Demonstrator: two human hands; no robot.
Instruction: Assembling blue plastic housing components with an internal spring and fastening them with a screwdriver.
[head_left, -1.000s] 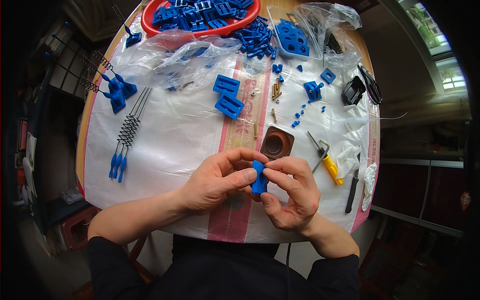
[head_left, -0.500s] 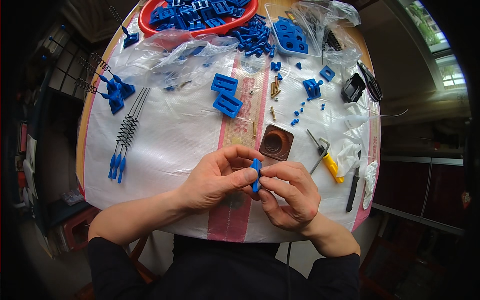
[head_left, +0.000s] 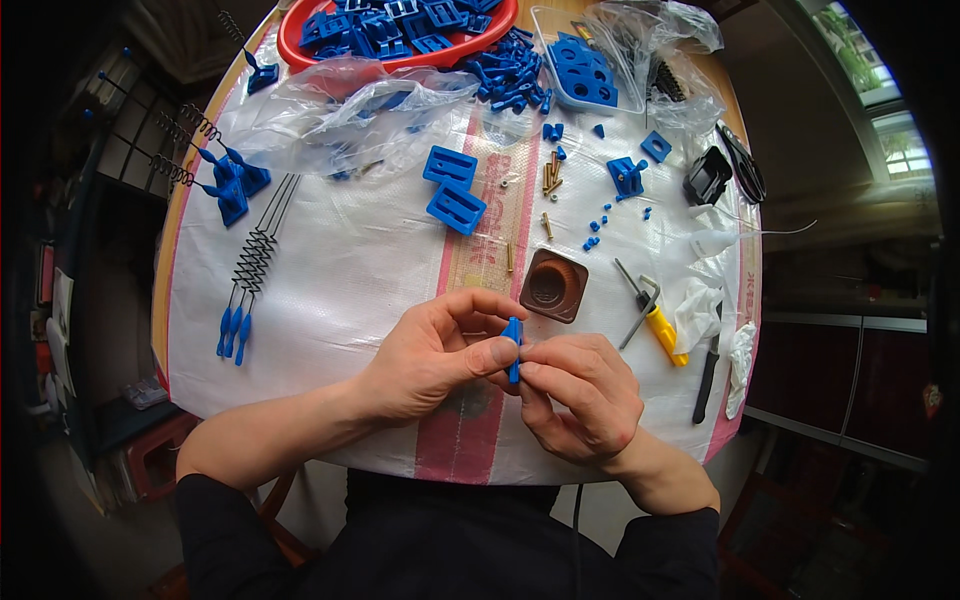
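Note:
Above the near part of the table, a flat blue plastic plate (head_left: 514, 350) is held edge-on, its broad faces turned to the sides. My left hand (head_left: 430, 355) grips it between thumb and fingers. Against its right face, my right hand (head_left: 585, 395) has thumb and fingertips pinched together; whatever lies between them is hidden. Just beyond my hands sits a square brown tray with a round hollow (head_left: 554, 287). Two blue slotted blocks (head_left: 457, 207) lie farther off to the left, and a brass screw (head_left: 510, 258) rests near the tray.
A red basin (head_left: 400, 60) of blue parts stands at the back, beside loose blue pieces (head_left: 508, 75) and a clear box (head_left: 600, 100). Hex keys (head_left: 640, 310) and a yellow handle (head_left: 664, 338) lie right. Springs with blue ends (head_left: 236, 325) lie left; small blue bits (head_left: 590, 243) are scattered centrally.
My right fingertips have drawn closer together beside the blue plate, and that hand has shifted very slightly. My left hand and the plate are almost still.

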